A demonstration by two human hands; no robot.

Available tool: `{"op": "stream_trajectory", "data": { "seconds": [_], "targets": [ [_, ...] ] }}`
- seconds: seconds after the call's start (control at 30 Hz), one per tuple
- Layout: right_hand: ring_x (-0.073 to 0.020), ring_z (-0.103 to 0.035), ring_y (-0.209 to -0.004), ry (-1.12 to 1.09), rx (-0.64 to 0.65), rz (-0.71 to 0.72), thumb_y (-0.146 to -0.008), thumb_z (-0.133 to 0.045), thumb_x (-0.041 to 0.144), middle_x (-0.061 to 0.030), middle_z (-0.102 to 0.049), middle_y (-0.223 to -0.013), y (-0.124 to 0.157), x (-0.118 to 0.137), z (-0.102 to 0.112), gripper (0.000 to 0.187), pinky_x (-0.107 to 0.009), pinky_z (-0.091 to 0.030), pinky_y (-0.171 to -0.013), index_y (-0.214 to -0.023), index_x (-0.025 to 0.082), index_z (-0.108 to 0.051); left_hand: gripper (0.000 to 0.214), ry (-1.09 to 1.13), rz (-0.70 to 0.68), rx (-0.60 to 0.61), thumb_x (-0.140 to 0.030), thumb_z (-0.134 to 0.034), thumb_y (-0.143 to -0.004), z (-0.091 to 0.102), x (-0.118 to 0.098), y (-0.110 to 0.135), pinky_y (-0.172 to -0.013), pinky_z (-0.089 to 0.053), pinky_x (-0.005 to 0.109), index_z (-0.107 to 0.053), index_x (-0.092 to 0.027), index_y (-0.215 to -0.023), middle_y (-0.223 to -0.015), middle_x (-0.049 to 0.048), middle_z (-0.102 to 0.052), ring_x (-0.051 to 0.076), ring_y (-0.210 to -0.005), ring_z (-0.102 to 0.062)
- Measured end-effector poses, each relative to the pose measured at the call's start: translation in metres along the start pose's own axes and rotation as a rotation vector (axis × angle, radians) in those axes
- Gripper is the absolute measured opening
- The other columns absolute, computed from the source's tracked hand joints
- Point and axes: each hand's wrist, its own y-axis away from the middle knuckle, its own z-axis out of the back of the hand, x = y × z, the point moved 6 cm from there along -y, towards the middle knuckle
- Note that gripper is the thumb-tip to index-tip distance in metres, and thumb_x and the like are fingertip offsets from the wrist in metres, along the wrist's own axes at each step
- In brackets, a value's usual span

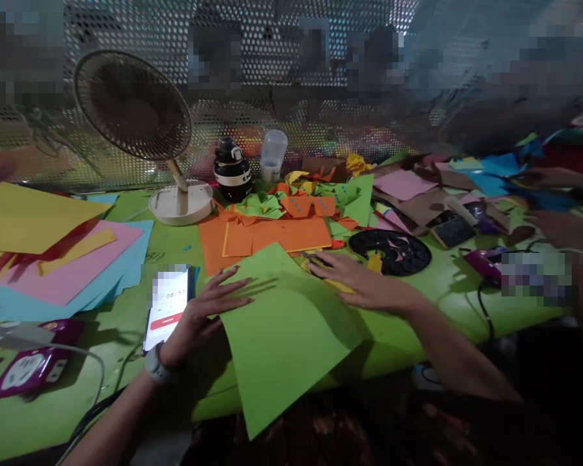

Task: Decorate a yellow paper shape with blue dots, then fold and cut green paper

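Note:
A sheet of light green paper (291, 349) lies in front of me, its near corner hanging over the table's edge. My left hand (211, 310), with a watch at the wrist, rests at the sheet's left edge with fingers spread. My right hand (352, 275) is beyond the sheet's right side, fingers stretched out to the left over yellow paper (337, 285). A small dark object touches its fingertips; its kind is unclear. Behind the green sheet are orange sheets (272, 236), and cut green and orange paper pieces (298, 204) are heaped behind those.
A phone (168, 307) lies left of my left hand. Behind stand a fan (182, 204), a black bottle (232, 171) and a clear cup (273, 155). Coloured sheets (97, 259) are stacked left. At right are a black round tray (412, 252) and another person's hands (558, 226).

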Motion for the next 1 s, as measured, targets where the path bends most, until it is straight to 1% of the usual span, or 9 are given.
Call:
{"op": "stream_trajectory", "data": {
  "seconds": [0.07, 0.17, 0.27, 0.37, 0.47, 0.6, 0.73, 0.87, 1.0],
  "targets": [
    [-0.0274, -0.012, -0.15, 0.01, 0.042, 0.044, -0.093, -0.057, 0.032, -0.0061, -0.01, -0.164, -0.001, 0.002, -0.017, 0.067, -0.052, -0.02, -0.119, -0.153, 0.032, -0.027, 0.033, 0.046, 0.043, 0.0, -0.037, -0.046, -0.097, 0.0, 0.006, 0.004, -0.114, -0.032, 0.058, -0.065, -0.033, -0.124, -0.142, 0.0033, -0.056, 0.025, -0.144, -0.034],
    [-0.0231, -0.013, -0.15, -0.044, 0.052, 0.094, -0.094, -0.058, 0.034, -0.0034, -0.017, -0.163, -0.005, 0.007, -0.035, 0.053, -0.05, -0.019, -0.12, -0.145, 0.035, -0.044, 0.032, 0.075, 0.094, -0.019, -0.035, -0.05, -0.095, 0.001, 0.014, 0.007, -0.113, -0.035, 0.058, -0.066, -0.035, -0.122, -0.142, 0.0023, -0.056, 0.025, -0.143, -0.034],
    [-0.0189, -0.027, -0.146, -0.157, -0.021, 0.125, -0.096, -0.053, 0.03, -0.0041, -0.038, -0.155, -0.009, 0.005, -0.045, 0.031, -0.047, -0.025, -0.118, -0.125, 0.032, -0.065, 0.03, -0.014, 0.143, 0.044, -0.028, -0.057, -0.091, -0.003, 0.02, 0.011, -0.113, -0.034, 0.057, -0.069, -0.035, -0.118, -0.143, 0.0015, -0.054, 0.026, -0.144, -0.034],
    [-0.0186, -0.052, -0.128, -0.319, -0.102, 0.132, -0.097, -0.05, 0.028, -0.0082, -0.064, -0.129, -0.012, 0.002, -0.055, 0.026, -0.042, -0.039, -0.109, -0.104, 0.025, -0.075, 0.042, -0.157, 0.208, 0.158, -0.014, -0.051, -0.087, -0.011, 0.026, 0.022, -0.115, -0.03, 0.058, -0.068, -0.035, -0.12, -0.144, 0.0009, -0.053, 0.026, -0.143, -0.034],
    [-0.0178, -0.067, -0.094, -0.443, -0.146, -0.037, -0.095, -0.053, 0.034, -0.0055, -0.074, -0.096, -0.013, -0.006, -0.064, 0.025, -0.032, -0.05, -0.086, -0.095, 0.021, -0.074, 0.056, -0.134, 0.263, 0.294, -0.008, -0.048, -0.084, -0.018, 0.025, 0.036, -0.114, -0.036, 0.051, -0.058, -0.033, -0.133, -0.148, 0.0018, -0.05, 0.023, -0.139, -0.042],
    [-0.0144, -0.06, -0.065, -0.449, -0.228, -0.275, -0.089, -0.06, 0.048, 0.0002, -0.066, -0.067, -0.01, -0.014, -0.063, 0.034, -0.025, -0.044, -0.063, -0.077, 0.018, -0.072, 0.049, -0.024, 0.253, 0.376, -0.02, -0.056, -0.087, -0.016, 0.009, 0.045, -0.113, -0.038, 0.047, -0.057, -0.033, -0.135, -0.149, 0.0038, -0.048, 0.024, -0.138, -0.044],
    [-0.0155, -0.061, -0.067, -0.551, -0.323, -0.347, -0.081, -0.068, 0.054, -0.0014, -0.068, -0.07, -0.007, -0.022, -0.065, 0.037, -0.026, -0.046, -0.062, -0.074, 0.017, -0.073, 0.056, 0.007, 0.186, 0.378, -0.028, -0.062, -0.086, -0.01, -0.009, 0.045, -0.116, -0.032, 0.053, -0.05, -0.03, -0.141, -0.152, 0.0078, -0.044, 0.028, -0.141, -0.039],
    [-0.0207, -0.067, -0.076, -0.668, -0.387, -0.384, -0.075, -0.073, 0.053, -0.0051, -0.073, -0.08, -0.005, -0.025, -0.067, 0.036, -0.033, -0.054, -0.072, -0.079, 0.017, -0.076, 0.072, -0.094, 0.198, 0.36, -0.04, -0.069, -0.082, -0.016, -0.013, 0.048, -0.111, -0.041, 0.05, -0.042, -0.025, -0.147, -0.151, 0.0122, -0.044, 0.032, -0.138, -0.043],
    [-0.022, -0.069, -0.087, -0.786, -0.447, -0.307, -0.08, -0.07, 0.046, -0.0037, -0.075, -0.09, -0.011, -0.011, -0.052, 0.027, -0.037, -0.056, -0.084, -0.088, 0.022, -0.077, 0.047, -0.092, 0.033, 0.158, -0.018, -0.05, -0.095, -0.012, -0.026, 0.044, -0.107, -0.048, 0.038, -0.05, -0.03, -0.14, -0.137, 0.0038, -0.061, 0.02, -0.126, -0.057]
  ]
}}
